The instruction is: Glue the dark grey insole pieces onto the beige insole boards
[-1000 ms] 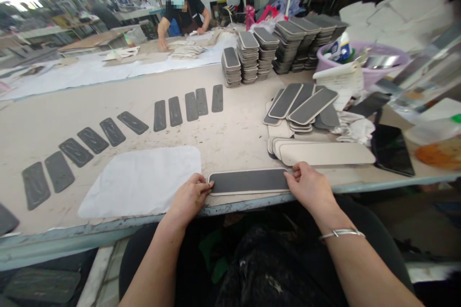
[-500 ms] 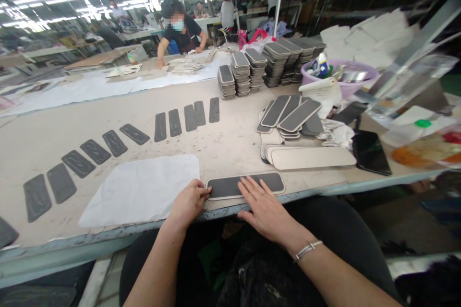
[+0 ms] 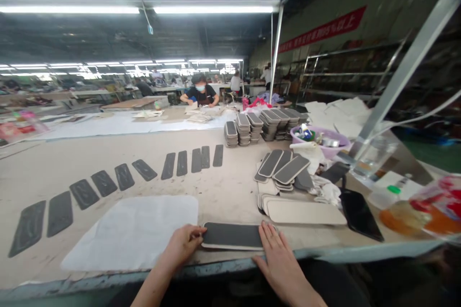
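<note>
A long dark grey panel with a pale rim (image 3: 234, 236) lies flat at the near edge of the table. My left hand (image 3: 186, 242) pinches its left end, thumb and fingers closed together. On the right end rests my right hand (image 3: 275, 252), open, with the fingers stretched flat and covering that end. To the left is a white sheet (image 3: 137, 230) on the table. Beyond it, several smaller dark grey pieces (image 3: 104, 183) with shiny, smeared faces form a curved row. Long cream strips (image 3: 306, 212) are piled to the right of the panel.
Grey pale-rimmed panels (image 3: 284, 165) lie in a loose heap, with stacks (image 3: 243, 129) behind. A purple basin (image 3: 331, 148), a black phone (image 3: 362, 213) and a bottle with a green cap (image 3: 387, 196) stand right. A co-worker (image 3: 200, 93) sits across the table.
My right hand has slid right along the panel to its end. My left hand stays at the left end. The head view has tilted up, showing more ceiling.
</note>
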Available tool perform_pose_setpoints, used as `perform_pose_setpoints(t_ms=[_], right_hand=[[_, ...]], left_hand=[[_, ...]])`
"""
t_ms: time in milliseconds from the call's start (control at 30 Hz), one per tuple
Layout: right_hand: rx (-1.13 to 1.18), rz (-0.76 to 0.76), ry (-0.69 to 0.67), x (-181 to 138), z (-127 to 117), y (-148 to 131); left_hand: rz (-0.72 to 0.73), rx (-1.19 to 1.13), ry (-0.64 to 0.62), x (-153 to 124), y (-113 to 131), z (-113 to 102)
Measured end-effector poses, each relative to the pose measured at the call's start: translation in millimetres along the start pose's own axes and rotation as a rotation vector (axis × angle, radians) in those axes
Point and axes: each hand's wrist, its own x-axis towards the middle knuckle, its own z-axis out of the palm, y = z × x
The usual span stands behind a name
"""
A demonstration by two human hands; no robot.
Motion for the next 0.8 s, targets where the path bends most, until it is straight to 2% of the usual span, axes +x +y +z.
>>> perform_pose_setpoints(t_ms=[133,233,300,400,467,533,667,800], right_hand=[[-0.007,0.047,-0.066,4.9,2.5,0.5],[-0.005,0.059,-0.099,4.4,-0.5,-1.7],[-0.004,0.065,-0.11,3.2,-2.7,-3.1],[0.01,0.06,-0.103,1.5,-4.1,-3.5],[0.031,0.053,-0.097,0.7,-4.2,-2.9],[0.055,0.046,-0.09,0.2,-4.7,-2.4],[0.094,0.048,-0.08,0.3,-7.5,-3.0],[0.133,0.078,-0.09,0.7,-10.2,-4.4]], left_hand=[[-0.101,0.022,0.17,0.9,13.0,-13.5],[0.006,0.101,0.214,0.3,44.3,-10.1],[0.18,0.125,0.174,0.7,69.2,4.2],[0.371,0.182,-0.034,1.7,92.0,34.6],[0.4,0.247,-0.167,1.6,89.0,50.5],[0.38,0.314,-0.228,1.2,72.8,57.6],[0.358,0.4,-0.202,0.3,30.5,52.8],[0.414,0.4,-0.18,-2.2,13.2,49.4]])
